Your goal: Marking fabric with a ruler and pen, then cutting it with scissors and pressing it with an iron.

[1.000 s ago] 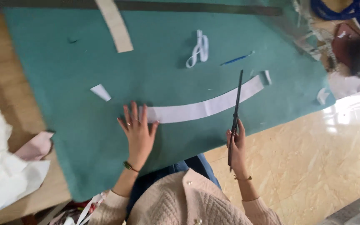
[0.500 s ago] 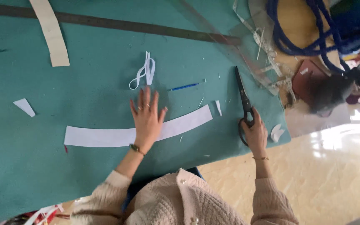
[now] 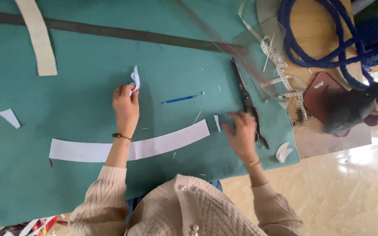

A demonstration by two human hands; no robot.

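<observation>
Matt teal felt cloth (image 3: pixel 88 100), smooth white paper strip (image 3: pixel 154 144), glossy floor (image 3: pixel 351 192)

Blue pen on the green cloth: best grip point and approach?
Pinch the blue pen at mid-barrel, coming straight down from above. It lies flat and nearly level on the green cloth, long axis left to right, so thumb and finger should close across its thin width. It sits apart from the paper strip and scissors, roughly between the left hand and right hand.

We look straight down from our head onto the green table (image 3: pixel 66 183), near, its front edge lowest.
</observation>
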